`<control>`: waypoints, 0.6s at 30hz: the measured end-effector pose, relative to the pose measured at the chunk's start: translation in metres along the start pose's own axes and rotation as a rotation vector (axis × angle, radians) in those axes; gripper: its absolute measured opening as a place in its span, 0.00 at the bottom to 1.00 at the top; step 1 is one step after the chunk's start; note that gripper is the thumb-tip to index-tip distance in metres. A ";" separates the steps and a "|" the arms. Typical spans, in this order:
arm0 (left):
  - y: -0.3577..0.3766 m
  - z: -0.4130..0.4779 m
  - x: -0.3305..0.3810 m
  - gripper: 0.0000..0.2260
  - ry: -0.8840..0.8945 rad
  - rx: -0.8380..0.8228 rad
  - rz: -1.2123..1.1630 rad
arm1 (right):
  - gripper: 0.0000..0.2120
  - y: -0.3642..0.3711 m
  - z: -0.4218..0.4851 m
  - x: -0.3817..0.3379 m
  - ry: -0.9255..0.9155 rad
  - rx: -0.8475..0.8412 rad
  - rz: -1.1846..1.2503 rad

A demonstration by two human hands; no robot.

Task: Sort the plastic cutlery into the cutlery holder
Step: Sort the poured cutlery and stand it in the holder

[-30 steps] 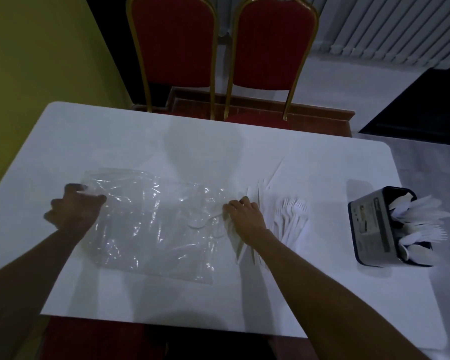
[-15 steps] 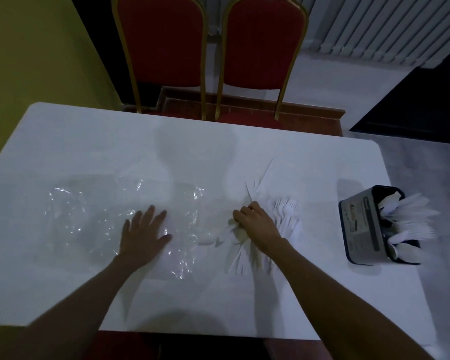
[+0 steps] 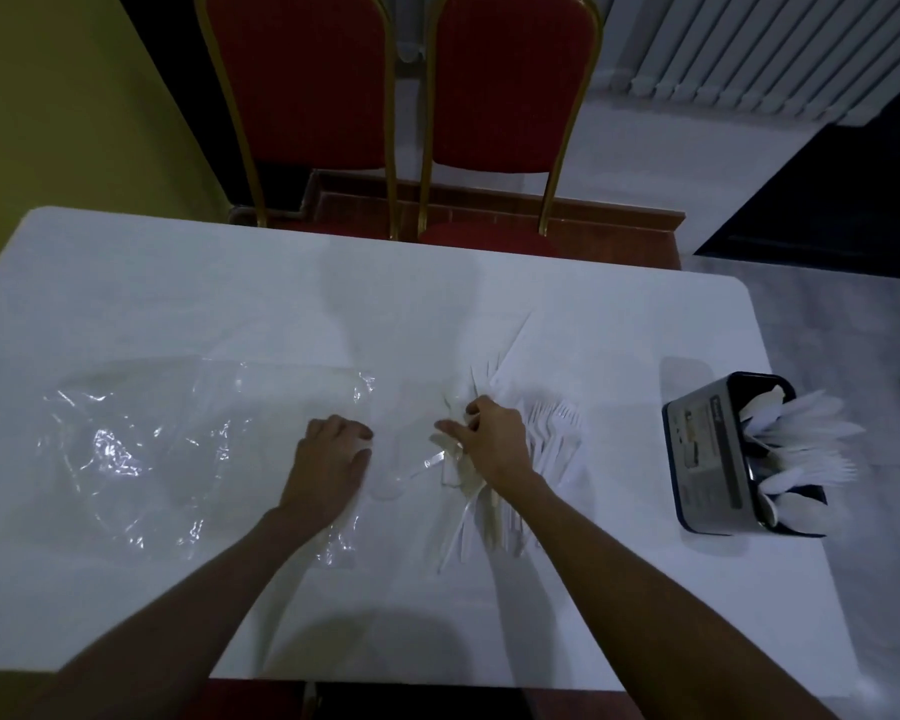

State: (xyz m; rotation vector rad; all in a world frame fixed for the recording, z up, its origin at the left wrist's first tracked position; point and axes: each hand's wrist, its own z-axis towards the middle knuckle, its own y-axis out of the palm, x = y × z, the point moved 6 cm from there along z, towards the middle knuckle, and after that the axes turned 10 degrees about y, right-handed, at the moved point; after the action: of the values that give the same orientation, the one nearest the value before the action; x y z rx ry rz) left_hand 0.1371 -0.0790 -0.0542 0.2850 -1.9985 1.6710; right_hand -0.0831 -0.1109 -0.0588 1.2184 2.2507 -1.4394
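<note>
White table [image 3: 178, 283] fills most of the head view, with two red chairs [image 3: 494, 80] on gold frames pushed up to its far edge, a yellow wall [image 3: 63, 96] off the far left corner and a ribbed white radiator [image 3: 780, 49] beyond the far right corner. On the left half of the surface a clear plastic bag [image 3: 141, 444] lies flat and crumpled, catching glints of light. The left hand [image 3: 328, 459] rests knuckles-up on the bag's right end, its fingers bent down onto the film; whether they pinch the plastic or only press on it cannot be told. Just to its right, about the middle of the surface, the loose plastic cutlery [image 3: 552, 433] lies in a white heap, fork tines pointing toward the far edge and handles trailing toward the near edge, with a few clear pieces at the heap's left side. The right hand [image 3: 494, 439] sits on the left part of this heap, its fingers curled and clamped round several white pieces. Well apart from the heap, close to the right edge, the cutlery holder [image 3: 713, 459] stands as a dark box with a printed label on its left wall. White spoons and forks [image 3: 801, 433] already fill it, leaning out toward the right edge.
</note>
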 end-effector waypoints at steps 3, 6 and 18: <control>0.015 0.009 0.011 0.20 0.026 -0.029 -0.036 | 0.15 -0.025 0.026 -0.007 0.018 0.186 -0.006; 0.027 0.016 0.024 0.19 0.082 -0.075 -0.043 | 0.17 -0.043 0.059 -0.007 0.144 0.218 0.048; 0.042 0.032 0.040 0.09 0.276 -0.201 0.140 | 0.11 -0.047 0.087 0.001 0.225 0.120 0.080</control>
State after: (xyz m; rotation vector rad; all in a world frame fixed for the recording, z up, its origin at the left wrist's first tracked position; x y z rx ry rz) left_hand 0.0750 -0.0944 -0.0731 -0.1530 -1.9901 1.4817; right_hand -0.1394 -0.1907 -0.0719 1.5612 2.2512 -1.4925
